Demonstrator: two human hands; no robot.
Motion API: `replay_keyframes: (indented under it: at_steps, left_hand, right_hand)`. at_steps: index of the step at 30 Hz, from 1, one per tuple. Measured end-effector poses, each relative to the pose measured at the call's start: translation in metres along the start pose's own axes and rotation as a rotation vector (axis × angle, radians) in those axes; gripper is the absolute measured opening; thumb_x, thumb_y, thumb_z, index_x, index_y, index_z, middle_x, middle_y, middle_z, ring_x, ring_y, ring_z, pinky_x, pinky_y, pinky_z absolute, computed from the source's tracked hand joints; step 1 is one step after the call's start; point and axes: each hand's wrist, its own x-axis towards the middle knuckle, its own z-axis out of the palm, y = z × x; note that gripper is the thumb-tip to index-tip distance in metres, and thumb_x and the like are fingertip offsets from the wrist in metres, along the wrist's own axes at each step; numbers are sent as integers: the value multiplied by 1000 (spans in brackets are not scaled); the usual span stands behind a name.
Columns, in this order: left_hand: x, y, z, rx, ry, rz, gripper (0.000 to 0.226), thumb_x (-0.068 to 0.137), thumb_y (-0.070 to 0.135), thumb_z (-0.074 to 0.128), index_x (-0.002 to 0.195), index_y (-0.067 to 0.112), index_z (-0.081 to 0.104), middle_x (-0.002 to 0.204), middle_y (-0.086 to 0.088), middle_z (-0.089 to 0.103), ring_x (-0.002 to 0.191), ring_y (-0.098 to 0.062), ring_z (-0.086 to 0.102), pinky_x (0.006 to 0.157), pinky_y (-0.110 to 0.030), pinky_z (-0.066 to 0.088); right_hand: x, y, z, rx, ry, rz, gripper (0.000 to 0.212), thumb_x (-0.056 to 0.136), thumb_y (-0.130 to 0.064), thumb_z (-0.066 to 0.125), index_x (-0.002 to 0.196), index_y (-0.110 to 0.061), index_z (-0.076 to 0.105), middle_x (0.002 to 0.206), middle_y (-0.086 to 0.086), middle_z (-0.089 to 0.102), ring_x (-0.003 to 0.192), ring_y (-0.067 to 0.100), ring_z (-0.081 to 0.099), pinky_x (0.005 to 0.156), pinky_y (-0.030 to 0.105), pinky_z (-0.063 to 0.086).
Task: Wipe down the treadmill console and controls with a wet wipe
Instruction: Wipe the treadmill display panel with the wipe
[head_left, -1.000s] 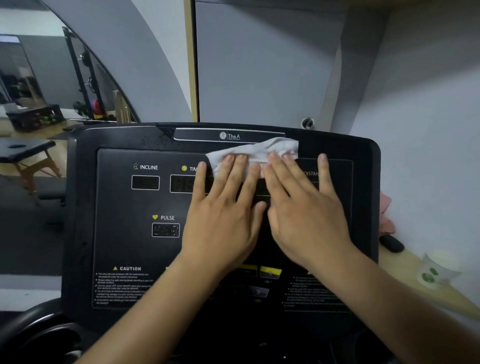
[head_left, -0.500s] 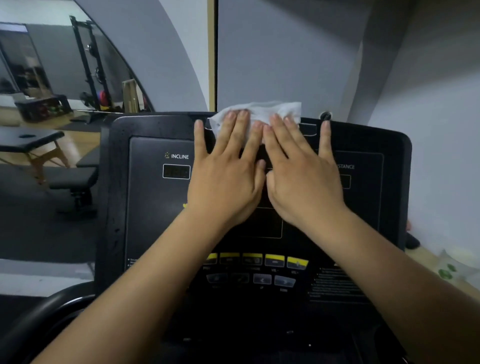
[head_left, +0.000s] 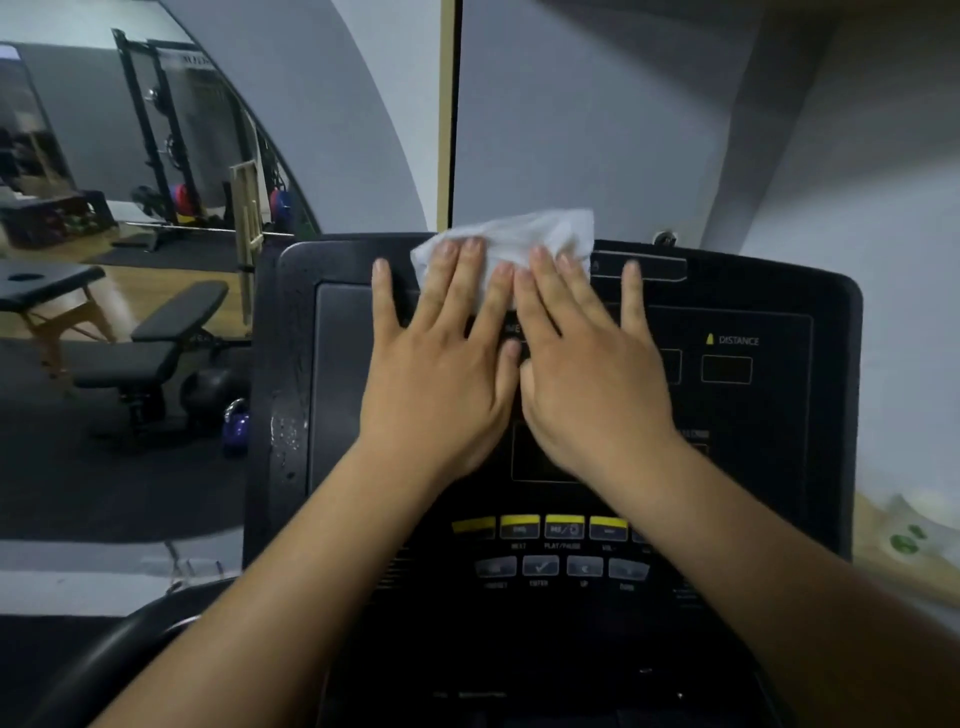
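Observation:
The black treadmill console (head_left: 769, 467) fills the middle of the head view. A crumpled white wet wipe (head_left: 514, 239) lies over its top edge, left of centre. My left hand (head_left: 441, 374) and my right hand (head_left: 587, 374) lie flat side by side on the panel, fingers spread, fingertips pressing the wipe against the console. Most of the wipe's lower part is hidden under my fingers. Yellow and grey control buttons (head_left: 561, 530) sit below my wrists.
A handrail (head_left: 104, 660) curves at the lower left. Left of the console a mirror shows a weight bench (head_left: 156, 343), a massage table (head_left: 47, 291) and a rack (head_left: 156, 140). A wooden shelf with a paper cup (head_left: 914, 525) is at the right.
Both hands slid the wipe from the middle display area up to the console's top edge, then leftward along it. The camera view shifted left, so the console now sits further right.

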Motion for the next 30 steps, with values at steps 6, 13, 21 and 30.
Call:
replay_keyframes:
  at_steps: [6,13,21,30]
  left_hand:
    - [-12,-22,-2,22,-17,-1,61,100,42,22,155,15,28,162,-13,21,151,-25,14,116,-67,3]
    - [-32,-45,-4,-9,-1,-3,61,101,41,21,155,14,25,162,-15,19,152,-26,12,117,-65,6]
    - [-11,-66,-11,20,13,-49,63,101,40,18,156,9,17,164,-15,12,152,-25,9,116,-67,-1]
    - [-34,-76,-14,-13,3,-72,63,101,38,22,153,3,24,160,-22,21,150,-33,16,116,-66,3]
  right_hand:
    - [3,-24,-1,0,-24,-35,60,96,-30,23,153,-9,16,162,9,14,149,24,10,117,61,4]
    - [-4,-52,5,17,7,-44,63,93,-29,22,152,-8,19,161,11,17,149,24,12,118,59,8]
    - [29,-71,-11,39,-2,-29,60,99,-31,18,155,-12,8,163,5,5,150,19,0,117,59,-3]
    - [21,-94,-2,62,12,-75,56,99,-27,22,153,-13,20,161,5,18,149,20,12,116,63,4]
